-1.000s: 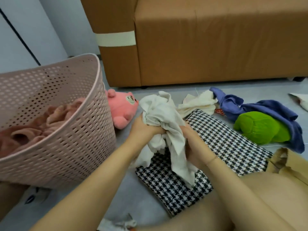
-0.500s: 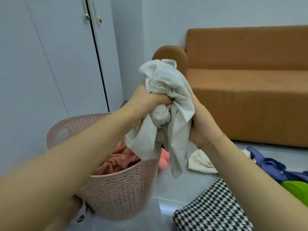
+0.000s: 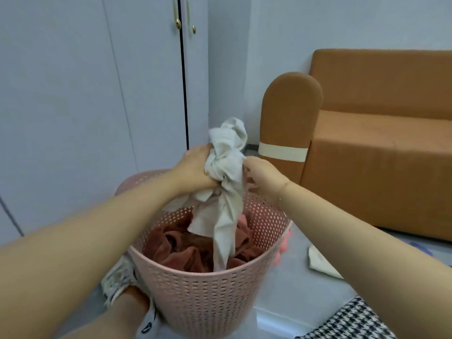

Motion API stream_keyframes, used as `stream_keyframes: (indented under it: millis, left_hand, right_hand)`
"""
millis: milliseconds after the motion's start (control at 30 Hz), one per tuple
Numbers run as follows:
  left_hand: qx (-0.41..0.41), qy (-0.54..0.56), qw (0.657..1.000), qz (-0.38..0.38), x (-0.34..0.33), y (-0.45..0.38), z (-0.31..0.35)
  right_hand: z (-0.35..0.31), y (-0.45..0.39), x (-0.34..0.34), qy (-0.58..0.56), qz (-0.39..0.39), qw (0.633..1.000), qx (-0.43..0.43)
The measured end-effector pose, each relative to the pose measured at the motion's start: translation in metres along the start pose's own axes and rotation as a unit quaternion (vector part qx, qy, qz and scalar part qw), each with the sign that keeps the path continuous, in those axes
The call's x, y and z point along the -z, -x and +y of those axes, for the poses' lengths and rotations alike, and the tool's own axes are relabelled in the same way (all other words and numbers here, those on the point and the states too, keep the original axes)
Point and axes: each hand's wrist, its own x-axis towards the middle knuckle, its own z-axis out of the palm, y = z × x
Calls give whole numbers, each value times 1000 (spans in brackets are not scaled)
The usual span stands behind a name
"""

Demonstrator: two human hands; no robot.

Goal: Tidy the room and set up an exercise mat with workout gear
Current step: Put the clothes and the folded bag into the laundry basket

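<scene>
A crumpled white cloth [image 3: 226,162] hangs over the pink perforated laundry basket [image 3: 210,294], its long tail reaching down into it. My left hand [image 3: 193,167] grips the bunched top of the cloth from the left. My right hand [image 3: 264,176] is at the cloth's right side with curled fingers touching its edge; whether it still pinches the fabric is unclear. Inside the basket lies a heap of reddish-pink fabric [image 3: 186,248].
An orange sofa [image 3: 379,148] stands at the right, white wardrobe doors [image 3: 146,81] behind the basket. On the floor lie a white cloth [image 3: 320,264], a pink plush toy [image 3: 285,245] behind the basket, and a houndstooth fabric [image 3: 352,321] at bottom right. My shoe [image 3: 122,277] sits left of the basket.
Both hands carried the white cloth from the floor up and left, then lowered it over the basket. Its tail now dips inside, and the right hand's grip has loosened.
</scene>
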Motion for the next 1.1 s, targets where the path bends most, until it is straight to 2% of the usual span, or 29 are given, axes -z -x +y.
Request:
stream_keyframes:
  millis: [67,133,167,267,333,400,500,600,767,800,833,867,933,967,1033,1100]
  left_hand:
    - [69,-41,980,-182,-33,6,-23]
    - [141,-30,933,-330,-60,5,-39]
    - [143,-53,921,-359,-72,4,-43]
    - [117,-169,904,-376,-99,0,-45]
    - [107,-212,886,-399,-120,-1,-45]
    - [110,-191,871,-439,-133,0,-44]
    - [99,-175,854,-480,-149,0,-39]
    - [71,-211,842,-491,-169,7,-34]
    - [81,-240,867,-429,-170,8,-25]
    - [87,-232,879,-407,-165,6,-19]
    - [95,-227,896,-369,-158,3,-13]
    - [108,-222,918,-311,-149,0,-2]
    - [137,-172,963,-154,-131,-5,31]
    - [137,-109,981,-79,-124,-5,49]
    - [101,23,994,23,-119,0,86]
    - [23,15,996,85,-127,13,115]
  right_hand:
    - [23,0,12,217,31,975,46]
    - [44,2,20,367,79,922,93]
    - [52,3,23,416,89,900,100]
    - [66,1,24,509,101,849,98]
    - [69,0,25,505,151,842,113]
    - [69,1,27,443,202,865,117]
    - [72,-1,31,317,234,913,106]
    - [72,-4,29,273,247,923,111]
    - [71,-4,31,221,260,932,120]
    - [70,-2,31,183,258,941,123]
    - [70,1,33,92,255,954,128]
    - [69,8,37,-35,249,959,129]
    - [77,26,54,-234,249,934,107]
    - [85,38,65,-272,254,923,95]
    - [102,61,89,-295,254,918,81]
    - [116,80,117,-298,250,919,69]
